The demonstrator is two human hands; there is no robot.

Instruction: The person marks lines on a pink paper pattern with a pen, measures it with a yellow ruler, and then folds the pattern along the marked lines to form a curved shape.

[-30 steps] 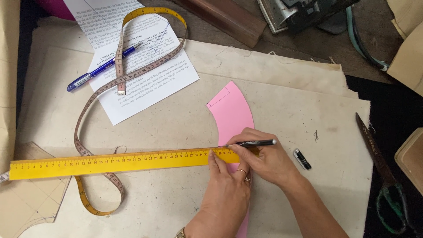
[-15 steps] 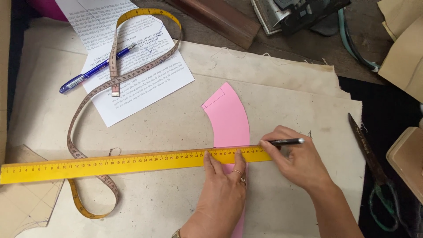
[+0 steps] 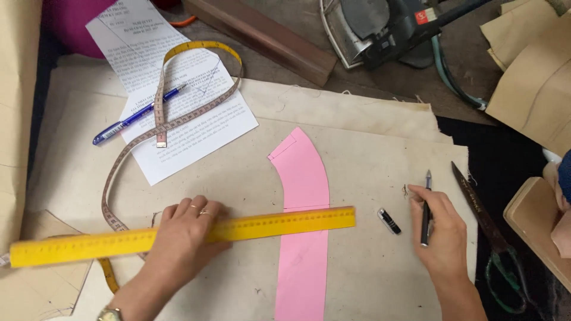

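A long yellow ruler lies across beige fabric and over a curved pink paper pattern piece. My left hand rests flat on the ruler's middle, left of the pink piece, fingers spread. My right hand is off to the right of the pattern, holding a black pen with its tip pointing away from me. A small black pen cap lies on the fabric between the ruler's right end and my right hand.
A measuring tape loops over a printed sheet with a blue pen at upper left. Scissors lie at the right, a wooden block and an iron at the top, brown pattern paper at upper right.
My left hand slid leftward along the ruler. The ruler shifted left, its right end now just past the pink piece. My right hand lifted the pen off the ruler edge and moved right.
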